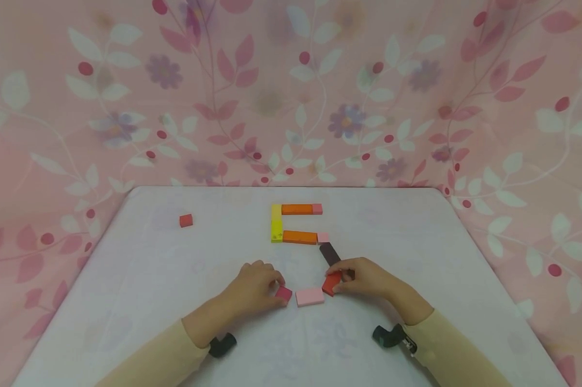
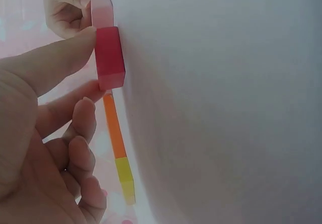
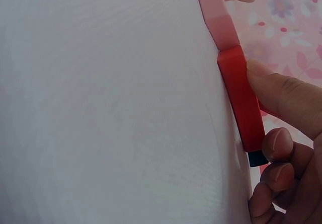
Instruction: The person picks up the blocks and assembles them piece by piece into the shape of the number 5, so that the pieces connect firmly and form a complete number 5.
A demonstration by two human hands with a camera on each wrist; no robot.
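My left hand [image 1: 253,286] pinches a crimson block [image 1: 283,294] between thumb and forefinger, low over the white table. In the left wrist view the crimson block [image 2: 109,55] stands between the two fingertips. My right hand [image 1: 368,279] holds a red block [image 1: 331,284] by its near and far sides. A flat pink block [image 1: 310,296] lies between the hands, its right end close by the red block. Beyond the right fingers a long dark brown block [image 1: 329,252] slants up toward a small pink block [image 1: 323,237]; the fingers hide its lower end.
Farther back, yellow blocks [image 1: 277,228] form an upright side, with an upper orange block [image 1: 296,209] and a lower orange block [image 1: 300,237] extending right. Another small pink block [image 1: 317,209] ends the upper row. A lone red block [image 1: 186,220] lies at left. Floral cloth [image 1: 281,107] hangs behind the table.
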